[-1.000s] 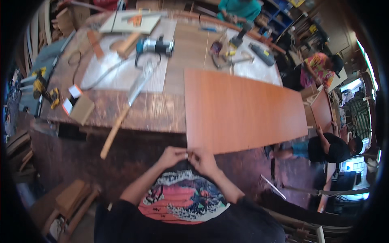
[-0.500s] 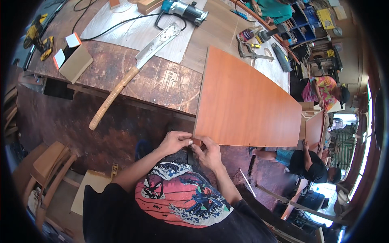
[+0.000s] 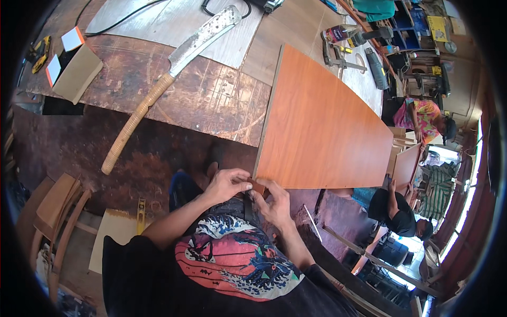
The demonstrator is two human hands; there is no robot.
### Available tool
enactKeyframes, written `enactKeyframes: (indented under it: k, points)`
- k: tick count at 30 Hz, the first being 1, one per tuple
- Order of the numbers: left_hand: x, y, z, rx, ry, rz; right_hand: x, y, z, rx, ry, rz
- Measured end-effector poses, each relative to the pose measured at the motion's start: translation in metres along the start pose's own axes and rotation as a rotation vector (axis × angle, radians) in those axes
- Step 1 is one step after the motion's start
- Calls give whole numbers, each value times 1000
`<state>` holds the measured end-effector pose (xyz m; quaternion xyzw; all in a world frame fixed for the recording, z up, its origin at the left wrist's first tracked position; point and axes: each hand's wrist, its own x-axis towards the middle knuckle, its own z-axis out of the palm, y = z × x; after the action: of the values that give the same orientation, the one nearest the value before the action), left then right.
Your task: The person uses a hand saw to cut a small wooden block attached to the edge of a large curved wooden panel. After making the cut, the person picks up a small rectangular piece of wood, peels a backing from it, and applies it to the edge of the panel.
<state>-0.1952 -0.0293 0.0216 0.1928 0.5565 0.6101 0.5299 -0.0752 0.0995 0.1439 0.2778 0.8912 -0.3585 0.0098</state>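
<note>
A large reddish-brown wood-grain panel (image 3: 327, 121) lies on the workbench, its near corner sticking out past the bench edge towards me. At that corner my left hand (image 3: 226, 187) pinches a small reddish-brown strip (image 3: 256, 186) between thumb and fingers. My right hand (image 3: 273, 203) grips the same strip from the other side, its fingers bent against the panel's near edge. How far the strip runs is hidden by the fingers. To the left, a machete (image 3: 203, 42) with a wrapped handle lies across the bench, the handle overhanging the edge.
On the bench's left stands an open cardboard box (image 3: 79, 74), with a yellow-black power tool (image 3: 39, 54) beyond it. A clamp (image 3: 340, 61) and a bottle (image 3: 338, 33) sit behind the panel. Wooden chair parts (image 3: 58, 206) and a yellow level (image 3: 141, 215) are at lower left. Co-workers (image 3: 396, 208) handle another panel at right.
My view has shifted a little, so the bench and its tools sit higher and further left. Both hands keep their hold on the strip at the panel's corner.
</note>
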Motion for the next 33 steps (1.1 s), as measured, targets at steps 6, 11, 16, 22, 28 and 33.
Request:
enactKeyframes:
  k: [6, 11, 16, 22, 28, 33]
  points:
    - [6, 4, -9, -95, -66, -67, 0, 6, 1, 45, -2, -18]
    - [5, 14, -12, -21, -67, -100, 5, 5, -1, 81, -6, -37]
    - [5, 14, -12, -55, -75, -90, 5, 7, -1, 79, -4, -55]
    - [0, -2, -2, -133, -24, -110, 5, 9, 1, 74, 30, -99]
    - [2, -2, -6, 90, -3, 185, 5, 10, 1, 41, 42, -141]
    - [5, -1, -10, 140, -21, 250, 1, 9, 1, 45, 22, -85]
